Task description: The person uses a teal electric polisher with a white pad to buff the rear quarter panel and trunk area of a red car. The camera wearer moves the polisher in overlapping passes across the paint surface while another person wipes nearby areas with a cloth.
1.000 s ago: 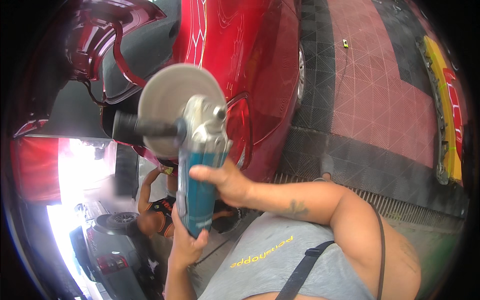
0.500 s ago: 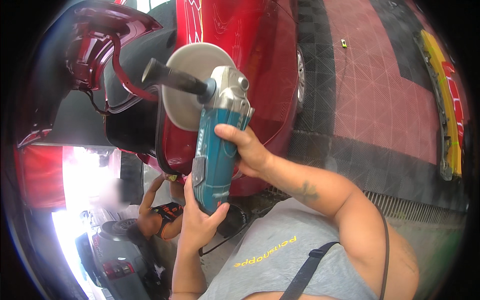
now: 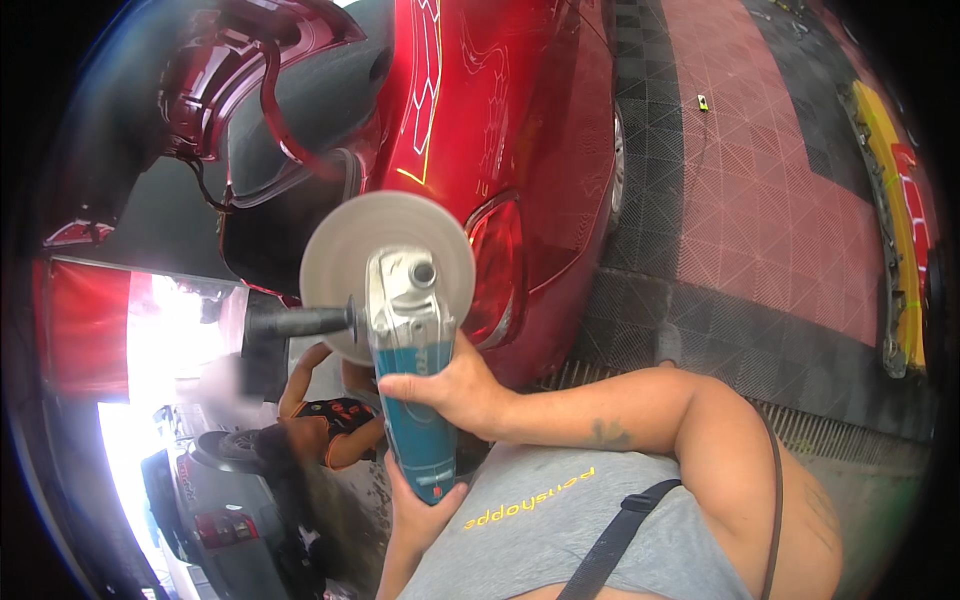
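Observation:
Both my hands grip a teal rotary polisher (image 3: pixel 425 450) with a silver gear head. My right hand (image 3: pixel 465 395) wraps round its body just behind the head, thumb across the top. My left hand (image 3: pixel 420 515) is closed round the rear end. Under the head is a round pale grey pad (image 3: pixel 335 245), and a black side handle (image 3: pixel 310 321) sticks out to the left, held by neither hand. The pad appears before the rear corner of a red car (image 3: pixel 560 160), beside its tail light (image 3: pixel 498 270); I cannot tell whether they touch.
The car's raised boot lid (image 3: pixel 215 75) is at upper left. Another person (image 3: pixel 335 430) crouches at lower left, near a grey vehicle (image 3: pixel 245 490). A yellow-and-red bumper-like part (image 3: pixel 895 230) lies at far right on tiled flooring (image 3: pixel 740 190). A dark cord (image 3: pixel 775 490) runs over my right arm.
The polisher has come down toward my body and turned, so its side handle now points left and its pad shows more fully. Both hands have moved down with it, still gripping.

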The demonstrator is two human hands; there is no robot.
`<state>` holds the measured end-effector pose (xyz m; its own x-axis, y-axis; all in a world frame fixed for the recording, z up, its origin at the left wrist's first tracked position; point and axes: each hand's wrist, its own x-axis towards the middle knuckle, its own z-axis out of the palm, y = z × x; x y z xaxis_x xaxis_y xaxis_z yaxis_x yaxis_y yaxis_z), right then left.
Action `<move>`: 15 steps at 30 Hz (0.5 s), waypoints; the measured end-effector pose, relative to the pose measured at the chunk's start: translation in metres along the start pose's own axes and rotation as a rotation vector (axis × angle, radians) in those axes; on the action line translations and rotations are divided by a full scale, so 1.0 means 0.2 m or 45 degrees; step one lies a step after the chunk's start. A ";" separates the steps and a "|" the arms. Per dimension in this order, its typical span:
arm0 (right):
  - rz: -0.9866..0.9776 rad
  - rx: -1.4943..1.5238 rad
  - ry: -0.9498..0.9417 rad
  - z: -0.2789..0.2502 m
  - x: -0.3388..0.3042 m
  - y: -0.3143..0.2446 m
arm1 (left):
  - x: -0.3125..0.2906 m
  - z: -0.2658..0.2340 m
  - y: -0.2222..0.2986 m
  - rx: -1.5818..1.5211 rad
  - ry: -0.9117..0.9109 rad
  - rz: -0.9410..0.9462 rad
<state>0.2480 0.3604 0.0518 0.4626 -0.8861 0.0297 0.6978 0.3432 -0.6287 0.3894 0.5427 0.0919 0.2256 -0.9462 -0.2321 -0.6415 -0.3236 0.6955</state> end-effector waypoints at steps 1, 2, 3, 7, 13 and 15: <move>-0.088 0.003 0.015 -0.02 0.05 0.02 | 0.03 0.02 0.02 -0.080 -0.003 -0.038; -0.082 0.009 0.091 -0.03 0.06 -0.04 | 0.09 0.06 0.05 -0.169 -0.007 -0.077; -0.107 0.006 0.094 -0.07 0.11 -0.08 | 0.16 0.09 0.06 -0.182 -0.019 -0.062; -0.100 0.000 0.095 -0.22 0.31 -0.31 | 0.43 0.19 0.36 -0.334 -0.089 -0.120; -0.096 -0.096 -0.014 -0.26 0.40 -0.42 | 0.54 0.18 0.48 -0.316 -0.064 -0.049; -0.162 -0.118 -0.005 -0.26 0.36 -0.34 | 0.48 0.20 0.39 -0.297 -0.046 -0.040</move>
<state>0.2059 0.2571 0.0563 0.3761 -0.9192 0.1163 0.6976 0.1983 -0.6885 0.3326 0.4266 0.0969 0.2140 -0.9366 -0.2776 -0.4467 -0.3465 0.8249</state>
